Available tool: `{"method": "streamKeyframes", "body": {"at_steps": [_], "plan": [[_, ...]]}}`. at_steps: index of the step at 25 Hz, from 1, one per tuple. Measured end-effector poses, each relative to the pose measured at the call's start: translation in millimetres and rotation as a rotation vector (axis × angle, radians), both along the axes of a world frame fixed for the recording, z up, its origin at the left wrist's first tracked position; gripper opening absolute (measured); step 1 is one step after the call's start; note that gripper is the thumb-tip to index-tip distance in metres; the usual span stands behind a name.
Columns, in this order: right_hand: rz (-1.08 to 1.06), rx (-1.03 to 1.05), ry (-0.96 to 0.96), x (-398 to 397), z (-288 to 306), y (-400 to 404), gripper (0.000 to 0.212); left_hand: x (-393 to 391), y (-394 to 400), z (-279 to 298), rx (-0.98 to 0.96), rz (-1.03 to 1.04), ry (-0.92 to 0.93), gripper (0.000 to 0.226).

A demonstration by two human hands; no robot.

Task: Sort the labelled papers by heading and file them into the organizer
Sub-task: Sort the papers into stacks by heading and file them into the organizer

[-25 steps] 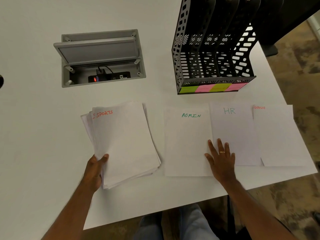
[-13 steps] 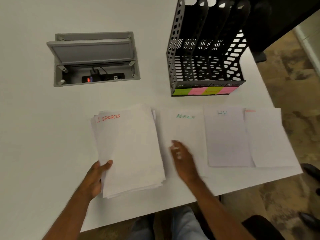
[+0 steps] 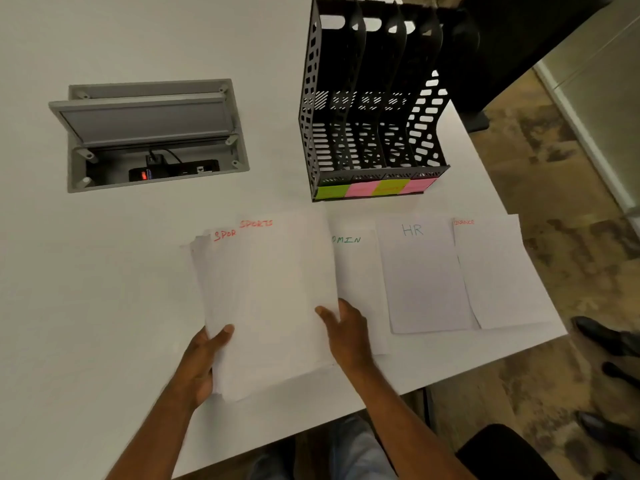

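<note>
The person's right hand [image 3: 341, 327] has left the HR sheet [image 3: 424, 278] and now pinches the top SPORTS sheet [image 3: 284, 289] off the stack [image 3: 207, 271] gripped by the left hand [image 3: 201, 365], the empty organizer [image 3: 372, 98] beyond their fingertips, so sorting continues.

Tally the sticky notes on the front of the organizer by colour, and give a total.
Sticky notes along the front lip of the organizer:
Green: 1
Pink: 2
Yellow: 1
Total: 4
</note>
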State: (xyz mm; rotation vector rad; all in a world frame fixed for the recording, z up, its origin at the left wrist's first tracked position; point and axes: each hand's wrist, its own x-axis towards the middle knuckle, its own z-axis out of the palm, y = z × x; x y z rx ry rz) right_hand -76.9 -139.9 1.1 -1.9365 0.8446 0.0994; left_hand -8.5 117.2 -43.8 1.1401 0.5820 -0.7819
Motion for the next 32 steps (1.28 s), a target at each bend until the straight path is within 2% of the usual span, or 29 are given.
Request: {"method": "streamKeyframes", "body": {"at_steps": [4,8,12,15,20,23,27,32], "plan": [[0.057,-0.031,-0.051,-1,-4,-9,0.025,7,-9,10,0.043,0.065,-0.043,0.029],[-0.005,-0.152,-0.149,14,-3,-13,0.016,15,12,16,0.073,0.08,-0.034,0.025],[-0.149,-0.203,-0.202,28,3,-36,0.029,20,43,15,0.052,0.135,0.015,0.033],[-0.173,-0.189,-0.211,32,3,-36,0.032,22,63,17,-0.027,0.214,0.064,0.042],[0.021,-0.233,-0.197,30,-18,7,0.026,29,87,19,-0.144,0.33,0.069,0.034],[0.108,-0.277,-0.129,24,-36,39,0.018,34,95,21,-0.127,0.325,0.053,0.029],[0.224,-0.455,0.02,19,-48,60,0.025,34,99,19,-0.059,0.246,0.034,0.034],[0.37,-0.527,0.142,27,-42,63,0.029,23,95,5,-0.02,0.212,0.053,0.027]]}}
